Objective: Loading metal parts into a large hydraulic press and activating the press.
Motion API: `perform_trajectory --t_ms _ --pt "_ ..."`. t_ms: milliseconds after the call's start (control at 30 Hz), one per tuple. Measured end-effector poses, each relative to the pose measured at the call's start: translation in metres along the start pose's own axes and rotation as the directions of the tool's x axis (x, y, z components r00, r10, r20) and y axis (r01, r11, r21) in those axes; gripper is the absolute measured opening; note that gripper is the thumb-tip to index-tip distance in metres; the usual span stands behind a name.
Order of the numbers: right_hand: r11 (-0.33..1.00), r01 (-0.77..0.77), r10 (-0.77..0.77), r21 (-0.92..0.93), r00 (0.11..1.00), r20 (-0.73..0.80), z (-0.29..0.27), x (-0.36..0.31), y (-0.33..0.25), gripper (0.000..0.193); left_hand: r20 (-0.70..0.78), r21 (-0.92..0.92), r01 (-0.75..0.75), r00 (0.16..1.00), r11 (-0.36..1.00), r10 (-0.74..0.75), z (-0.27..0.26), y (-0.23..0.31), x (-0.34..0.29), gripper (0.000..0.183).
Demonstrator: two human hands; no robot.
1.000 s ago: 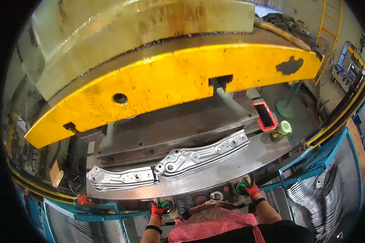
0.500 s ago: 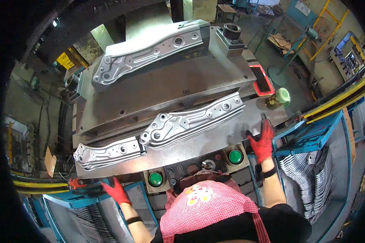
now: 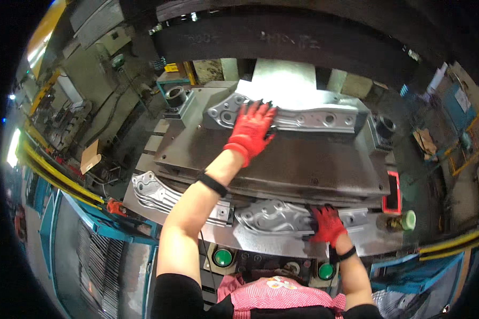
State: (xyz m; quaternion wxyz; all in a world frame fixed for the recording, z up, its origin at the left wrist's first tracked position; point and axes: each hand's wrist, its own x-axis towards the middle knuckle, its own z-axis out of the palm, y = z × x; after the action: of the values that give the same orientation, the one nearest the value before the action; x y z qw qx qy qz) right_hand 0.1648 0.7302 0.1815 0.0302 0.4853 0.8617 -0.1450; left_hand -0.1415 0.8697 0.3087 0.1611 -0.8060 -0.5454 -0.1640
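A long grey stamped metal part point(image 3: 316, 118) lies on the raised die block at the back. My left hand point(image 3: 251, 130), in a red glove with dark fingertips, reaches over its left half with fingers stretched and spread. Whether the fingertips touch it is unclear. Closer in, a second stamped part point(image 3: 271, 217) rests on the steel ledge point(image 3: 266, 240). My right hand point(image 3: 327, 224), also red-gloved, is wrapped across its right half, fingers at the far edge and thumb at the near side. To its left lies a shorter stamped part point(image 3: 157, 192), partly behind my left forearm.
Two green push buttons point(image 3: 223, 258) point(image 3: 325, 271) sit on the panel below the ledge. A green-topped container point(image 3: 408, 220) and a red-framed dark object point(image 3: 392, 192) stand at right. Blue racks point(image 3: 58, 223) flank me. Round posts point(image 3: 176, 95) rise at the die's back corners.
My left hand has swung from the lower left up over the back part. My right hand has moved left from bare ledge onto the near part. The view has shifted and turned.
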Motion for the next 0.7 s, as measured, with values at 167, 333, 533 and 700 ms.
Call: perform_trajectory --t_ms 167,333,533,700 --pt "0.999 0.030 -0.026 0.024 0.992 -0.121 0.000 -0.029 0.011 0.111 -0.111 -0.026 -0.040 0.993 0.999 0.037 0.039 -0.012 0.053 0.036" --pt "0.999 -0.012 0.018 0.049 0.991 -0.135 0.012 -0.032 0.013 0.112 0.162 0.086 -0.049 0.986 0.995 0.034 0.031 -0.014 0.089 0.018" --pt "1.000 0.017 -0.017 -0.002 0.975 -0.224 0.014 -0.034 0.017 0.110 -0.070 0.139 -0.200 0.975 0.970 0.211 -0.067 -0.027 -0.032 0.022" --pt "0.998 0.066 -0.065 0.001 0.981 -0.182 0.017 -0.027 0.021 0.110 0.372 -0.065 -0.097 0.921 0.993 0.114 -0.100 -0.094 -0.162 0.044"
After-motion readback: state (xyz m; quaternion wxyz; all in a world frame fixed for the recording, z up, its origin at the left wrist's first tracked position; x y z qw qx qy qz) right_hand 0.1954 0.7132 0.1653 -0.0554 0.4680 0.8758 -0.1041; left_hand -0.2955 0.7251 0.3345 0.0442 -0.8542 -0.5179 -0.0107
